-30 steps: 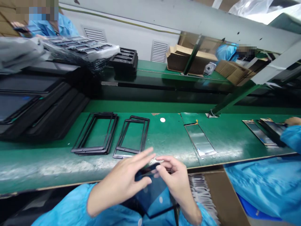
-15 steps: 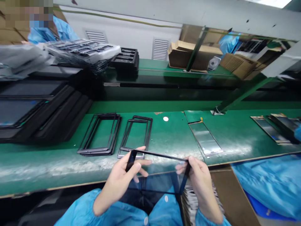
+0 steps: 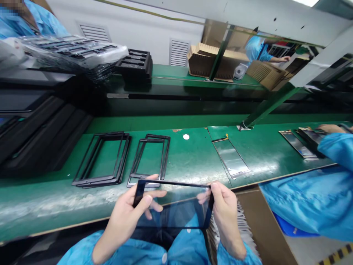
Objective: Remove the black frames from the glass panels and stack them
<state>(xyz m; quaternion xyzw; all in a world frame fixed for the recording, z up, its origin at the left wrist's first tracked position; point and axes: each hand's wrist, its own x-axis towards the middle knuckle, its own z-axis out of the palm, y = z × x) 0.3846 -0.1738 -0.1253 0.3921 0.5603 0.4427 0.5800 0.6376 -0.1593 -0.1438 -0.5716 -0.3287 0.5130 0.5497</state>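
Between my two hands is a clear glass touch panel (image 3: 176, 209) with a black border, held wide side across above my lap at the bench's front edge. My left hand (image 3: 124, 213) grips its left end, with the thumb on the near face and fingers showing through the glass behind. At the upper right corner, my right hand (image 3: 224, 209) pinches the panel between thumb and fingers. Just beyond my left hand lie black rectangular frames (image 3: 150, 176) and a further stack of such frames (image 3: 102, 181) on the green bench.
A flat glass screen (image 3: 231, 158) lies right of centre on the bench (image 3: 190, 162). Black trays (image 3: 35, 140) are stacked at the left. A green post (image 3: 267, 105) rises at the right. A co-worker's blue sleeve (image 3: 306, 198) is at far right, near more screens (image 3: 299, 145).
The view has shifted slightly right, so bench items appear further left. My hands still hold the glass panel, now tilted a little differently. The co-worker's arm at right shows more.
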